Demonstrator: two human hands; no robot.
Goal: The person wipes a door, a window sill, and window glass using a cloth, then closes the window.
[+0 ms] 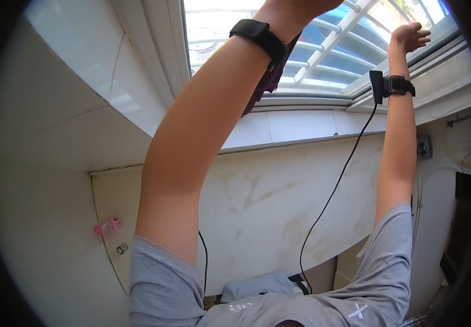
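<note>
My left hand [307,7] is at the top edge, cut off by the frame, so its fingers are hidden. A black strap [260,39] circles that wrist. Dark maroon cloth [268,82] hangs behind the left wrist; whether the hand holds it cannot be seen. My right hand [408,38] is raised at the upper right beside the window frame, fingers stretched out and holding nothing. Its wrist carries a black band [400,86] and a black device [376,87] with a cable.
A barred window [333,41] stands above a white tiled sill [301,126]. Below is a stained pale surface [262,201]. At the left lie a pink item [108,225] and a small jar [121,248]. Black cable [331,196] hangs near the right arm.
</note>
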